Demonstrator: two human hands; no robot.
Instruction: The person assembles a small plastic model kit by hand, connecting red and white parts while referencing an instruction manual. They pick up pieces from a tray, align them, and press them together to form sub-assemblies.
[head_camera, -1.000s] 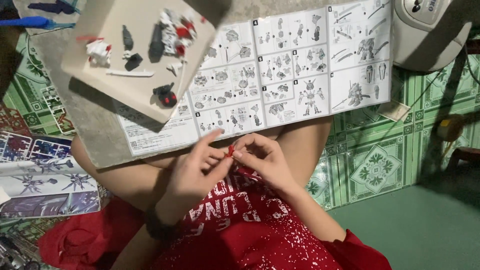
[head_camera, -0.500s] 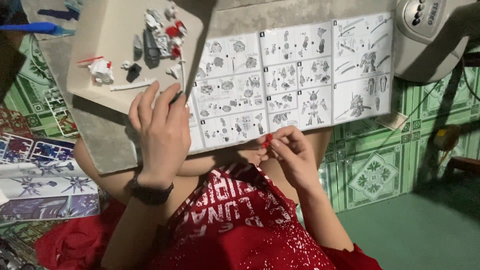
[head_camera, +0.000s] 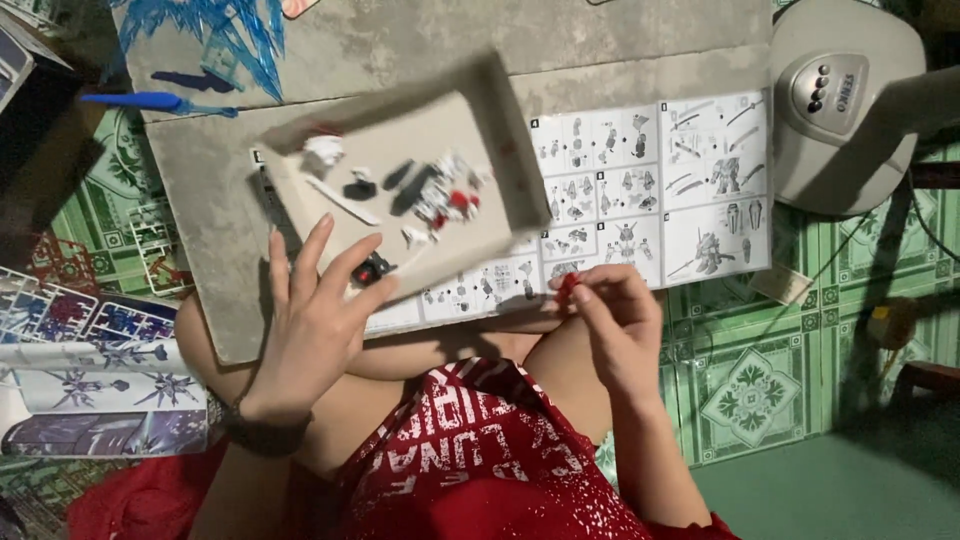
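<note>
Left hand (head_camera: 315, 325) over near edge of shallow cardboard tray (head_camera: 500, 150), fingers spread and loose, tips touching small black-red part (head_camera: 372, 270); nothing gripped. Tray tilted on grey board (head_camera: 200, 200), loose model pieces (head_camera: 440, 195) inside: bump from this hand could likely slide or spill them. Instruction sheet (head_camera: 650, 190) beneath. Right hand (head_camera: 615, 320) over lap, thumb and fingertips pinching tiny red part (head_camera: 567, 287); weak pinch may drop it onto floor tiles (head_camera: 750, 390).
</note>
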